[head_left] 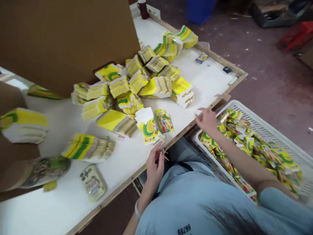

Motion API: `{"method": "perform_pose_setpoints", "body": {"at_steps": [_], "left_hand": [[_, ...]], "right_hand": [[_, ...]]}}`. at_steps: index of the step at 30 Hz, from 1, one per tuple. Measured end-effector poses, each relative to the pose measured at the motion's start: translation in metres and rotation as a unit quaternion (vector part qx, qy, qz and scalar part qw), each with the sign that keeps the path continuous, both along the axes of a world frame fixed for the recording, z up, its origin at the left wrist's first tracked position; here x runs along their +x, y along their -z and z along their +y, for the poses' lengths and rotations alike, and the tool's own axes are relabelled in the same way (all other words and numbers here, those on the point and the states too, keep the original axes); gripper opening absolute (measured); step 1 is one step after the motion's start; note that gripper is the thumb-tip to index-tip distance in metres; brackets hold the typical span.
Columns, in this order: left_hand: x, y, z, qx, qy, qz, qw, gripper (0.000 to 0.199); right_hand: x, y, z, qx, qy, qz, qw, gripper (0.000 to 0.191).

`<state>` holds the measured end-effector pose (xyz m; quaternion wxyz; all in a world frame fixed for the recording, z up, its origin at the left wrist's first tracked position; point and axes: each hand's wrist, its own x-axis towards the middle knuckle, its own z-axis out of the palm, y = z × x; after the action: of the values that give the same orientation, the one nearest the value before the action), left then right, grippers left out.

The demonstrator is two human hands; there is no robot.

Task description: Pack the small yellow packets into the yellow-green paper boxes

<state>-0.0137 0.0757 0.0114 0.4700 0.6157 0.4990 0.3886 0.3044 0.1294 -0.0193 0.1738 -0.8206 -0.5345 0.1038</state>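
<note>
L grip (155,164) | ylw ctn (149,131) nr tips | R grip (207,121) nr bskt (265,130)

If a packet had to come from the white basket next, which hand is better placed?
Likely the right hand: it is beside the basket, while the left hand is farther off, at the table edge.

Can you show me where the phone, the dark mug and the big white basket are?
Phone (93,187): head view, on the lower part of its back.
Dark mug (143,10): head view, on its side.
White basket (276,140): head view, on its slotted far wall.
</note>
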Motion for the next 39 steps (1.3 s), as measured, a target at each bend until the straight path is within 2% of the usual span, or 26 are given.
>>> {"method": "perform_pose_setpoints", "body": {"at_steps": [2,5,7,11,13,15,17,20,22,24,25,27,29,31,35,39], "left_hand": [[-0.008,-0.002,-0.01,0.002,-0.026,-0.002,1.0,0.037],[-0.02,-0.003,-0.023,-0.002,-0.078,0.013,0.997,0.037],[-0.028,-0.003,-0.022,0.008,-0.123,0.042,0.991,0.034],[-0.04,-0.005,0.0,0.111,-0.172,0.134,0.97,0.028],[-0.039,-0.01,0.014,0.164,-0.179,0.15,0.958,0.031],[-0.03,-0.016,0.022,0.181,-0.153,0.128,0.963,0.039],[-0.016,-0.023,0.024,0.164,-0.073,0.09,0.98,0.057],[0.004,-0.031,0.021,0.091,0.051,0.023,0.994,0.082],[0.011,-0.03,0.019,0.016,0.054,-0.035,0.998,0.072],[0.011,-0.028,0.018,-0.047,0.006,-0.077,0.996,0.048],[0.009,-0.027,0.018,-0.069,-0.024,-0.089,0.993,0.041],[0.003,-0.026,0.017,-0.093,-0.066,-0.099,0.989,0.035],[0.001,-0.029,0.014,-0.106,-0.07,-0.107,0.986,0.033],[0.004,-0.033,0.013,-0.106,-0.047,-0.106,0.988,0.032],[0.013,-0.039,0.01,-0.091,-0.003,-0.088,0.992,0.03],[0.012,-0.037,0.009,-0.094,0.008,-0.075,0.993,0.037]], "right_hand": [[-0.052,-0.005,0.043,-0.017,-0.064,0.007,0.998,0.05],[-0.107,-0.007,0.075,-0.07,-0.101,0.028,0.992,0.065],[-0.123,-0.005,0.082,-0.068,-0.087,0.089,0.99,0.064],[-0.115,-0.006,0.087,-0.019,-0.071,0.2,0.977,0.035],[-0.107,-0.015,0.085,0.018,-0.068,0.224,0.972,0.02],[-0.108,-0.031,0.076,0.062,-0.061,0.243,0.966,0.012],[-0.119,-0.05,0.061,0.117,-0.077,0.288,0.947,0.014],[-0.147,-0.081,0.028,0.155,-0.17,0.401,0.887,0.019],[-0.161,-0.096,0.007,0.12,-0.268,0.45,0.844,0.02],[-0.167,-0.103,-0.007,0.086,-0.348,0.469,0.807,0.025],[-0.168,-0.104,-0.01,0.091,-0.36,0.47,0.801,0.026],[-0.167,-0.101,-0.011,0.145,-0.319,0.44,0.827,0.022],[-0.169,-0.092,-0.007,0.206,-0.247,0.384,0.866,0.022],[-0.175,-0.08,-0.003,0.216,-0.217,0.358,0.882,0.031],[-0.186,-0.062,-0.001,0.152,-0.22,0.423,0.866,0.037],[-0.186,-0.056,-0.005,0.15,-0.221,0.426,0.864,0.033]]}}
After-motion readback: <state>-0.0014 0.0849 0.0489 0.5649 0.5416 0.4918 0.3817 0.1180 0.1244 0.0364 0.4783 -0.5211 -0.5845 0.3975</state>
